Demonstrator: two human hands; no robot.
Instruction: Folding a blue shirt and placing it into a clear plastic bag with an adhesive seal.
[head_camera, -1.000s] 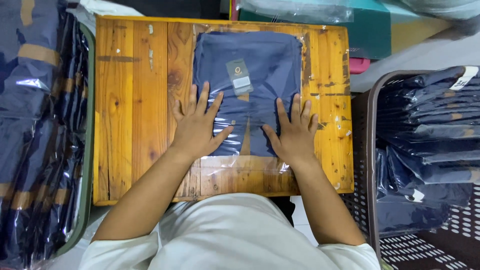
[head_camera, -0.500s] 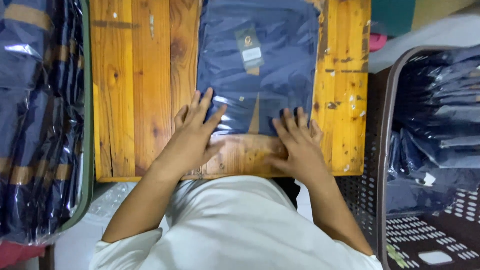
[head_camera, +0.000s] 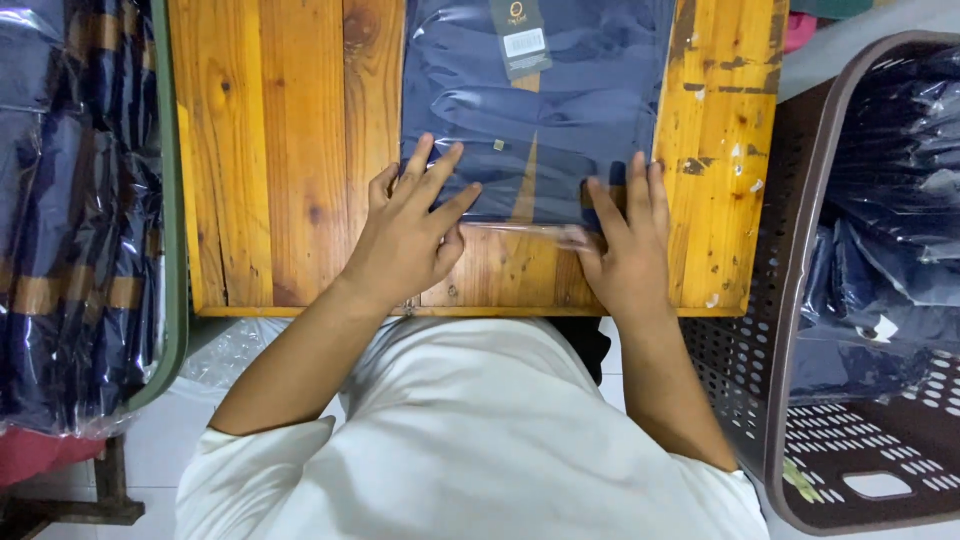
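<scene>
**Both hands flat on bagged navy garment, near edge of wooden surface**

Far left: green-rimmed bin (head_camera: 172, 200) packed with bagged navy garments (head_camera: 70, 200), some with tan stripes, all in clear plastic.

Next, the wooden surface (head_camera: 290, 150), orange-stained planks, scuffed paint on its right side.

Left hand (head_camera: 410, 235): open, fingers spread, palm down, pressing the lower left corner of the folded navy garment (head_camera: 540, 110) in its clear bag. Nothing gripped.

The garment lies flat in the middle of the surface, its top cut off by the frame. A dark hang tag (head_camera: 520, 35) sits near its top; the bag's clear flap shows along the near edge between the two hands.

Right hand (head_camera: 625, 250): also open and flat, fingers on the lower right corner of the bag. Hands are apart, one per corner.

Far right: brown perforated basket (head_camera: 770, 300), just beside the surface, holding more bagged navy pieces (head_camera: 880, 200).
</scene>
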